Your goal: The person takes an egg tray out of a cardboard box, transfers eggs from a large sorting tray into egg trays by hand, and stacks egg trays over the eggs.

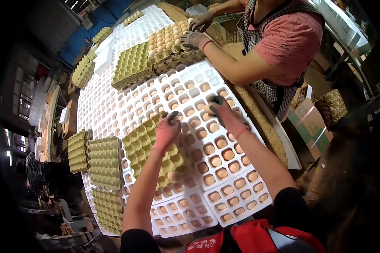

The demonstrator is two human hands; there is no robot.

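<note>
My left hand point(168, 128), in a pink glove with dark fingertips, is over the upper right edge of a yellow-green pulp egg tray point(143, 145). Its fingers are curled together, and what they may hold is hidden. One egg point(172, 176) sits in a cup near that tray's lower corner. To the right, my right hand point(227, 118), gloved the same way, reaches over the white foam trays point(207, 198). Its bent fingers close around an egg point(208, 110) at the fingertips. Brown eggs fill many of the foam pockets around both hands.
Across the table a person point(278, 50) in grey gloves handles a stacked pulp tray full of eggs point(169, 38). Stacks of pulp trays point(133, 65) stand beside it, and more trays point(104, 162) lie on the left. A cardboard box point(310, 128) stands right of the table.
</note>
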